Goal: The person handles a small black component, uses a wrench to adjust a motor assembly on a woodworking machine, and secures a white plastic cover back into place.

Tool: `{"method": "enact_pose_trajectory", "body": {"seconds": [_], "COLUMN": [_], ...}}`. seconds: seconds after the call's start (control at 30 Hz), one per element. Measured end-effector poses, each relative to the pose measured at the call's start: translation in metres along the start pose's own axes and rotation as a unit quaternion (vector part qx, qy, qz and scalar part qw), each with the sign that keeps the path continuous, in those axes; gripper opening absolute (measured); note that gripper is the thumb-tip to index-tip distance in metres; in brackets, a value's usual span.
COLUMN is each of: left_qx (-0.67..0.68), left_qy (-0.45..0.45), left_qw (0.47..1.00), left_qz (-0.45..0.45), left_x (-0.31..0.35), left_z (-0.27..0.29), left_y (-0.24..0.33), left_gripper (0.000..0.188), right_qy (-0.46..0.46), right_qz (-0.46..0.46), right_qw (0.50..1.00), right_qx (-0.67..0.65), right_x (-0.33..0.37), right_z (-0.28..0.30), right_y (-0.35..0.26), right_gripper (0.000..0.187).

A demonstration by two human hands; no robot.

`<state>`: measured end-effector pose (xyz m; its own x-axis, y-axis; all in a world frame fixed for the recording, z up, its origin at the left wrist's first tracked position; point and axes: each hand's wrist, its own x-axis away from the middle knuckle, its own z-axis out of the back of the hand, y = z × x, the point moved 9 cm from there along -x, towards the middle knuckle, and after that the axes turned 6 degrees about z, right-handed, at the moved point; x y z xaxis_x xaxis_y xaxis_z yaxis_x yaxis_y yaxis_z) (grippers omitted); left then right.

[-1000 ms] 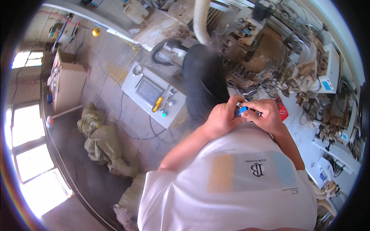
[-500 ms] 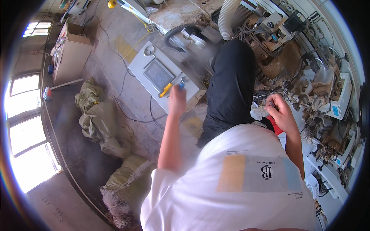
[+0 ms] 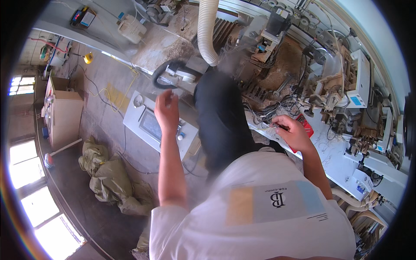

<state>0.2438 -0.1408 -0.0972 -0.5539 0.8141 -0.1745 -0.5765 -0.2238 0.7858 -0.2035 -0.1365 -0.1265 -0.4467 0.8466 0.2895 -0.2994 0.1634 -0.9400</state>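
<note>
My left hand (image 3: 166, 112) is raised over the pale control box (image 3: 134, 117), its fingers slightly bent and apart, and I see nothing clearly held in it. The box carries a dark screen (image 3: 150, 125), a round metal dish-like piece (image 3: 138, 101) and a small blue-and-white item (image 3: 180, 136) beside my left forearm. On the right, my right hand (image 3: 292, 133) is closed in a pinch around a small dark piece (image 3: 281, 126), too small to identify. Behind that hand shows a red object (image 3: 307, 125), partly covered.
A dusty machine with clamps and cables (image 3: 268, 110) stretches along the right. A ribbed white hose (image 3: 208, 34) drops beside my dark-trousered knee (image 3: 221, 104). Tan sacks (image 3: 108, 177) lie on the floor at left, near a cabinet (image 3: 65, 112). A yellow cord (image 3: 106, 93) trails across the floor.
My view has swung rightward. My left hand has lifted from the box's lower part, where it was near a blue item and a yellow-handled tool; the tool is out of sight. My right hand keeps its pinch.
</note>
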Motion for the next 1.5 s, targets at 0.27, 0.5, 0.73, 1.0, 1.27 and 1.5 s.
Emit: {"method": "enact_pose_trajectory", "body": {"seconds": [0.27, 0.5, 0.73, 1.0, 1.27, 1.5], "left_qx": [-0.122, -0.222, -0.241, -0.243, -0.071, 0.301], "left_qy": [-0.284, -0.268, -0.385, -0.354, -0.516, -0.666], "left_qw": [0.925, 0.913, 0.860, 0.884, 0.841, 0.677], "left_qz": [-0.221, -0.215, -0.233, -0.182, -0.148, 0.079], "left_x": [-0.123, -0.149, -0.141, -0.149, -0.113, 0.044], "left_z": [-0.181, -0.333, -0.385, -0.383, -0.294, -0.212], "left_y": [0.220, 0.179, 0.179, 0.178, 0.220, 0.274], "left_gripper": [0.033, 0.043, 0.054, 0.049, 0.042, 0.045], "right_qy": [0.068, 0.145, 0.200, 0.234, 0.272, 0.251], "right_qz": [-0.048, -0.067, -0.093, -0.067, 0.012, 0.215], "right_qw": [0.997, 0.987, 0.974, 0.963, 0.948, 0.929], "right_qx": [0.002, -0.024, -0.059, -0.117, -0.167, -0.168], "right_x": [0.003, 0.014, 0.015, 0.014, 0.013, 0.013], "right_z": [0.019, 0.035, 0.034, 0.038, 0.062, 0.092], "right_y": [0.016, 0.032, 0.048, 0.047, 0.008, -0.095], "right_gripper": [0.025, 0.019, 0.023, 0.026, 0.019, 0.028]}}
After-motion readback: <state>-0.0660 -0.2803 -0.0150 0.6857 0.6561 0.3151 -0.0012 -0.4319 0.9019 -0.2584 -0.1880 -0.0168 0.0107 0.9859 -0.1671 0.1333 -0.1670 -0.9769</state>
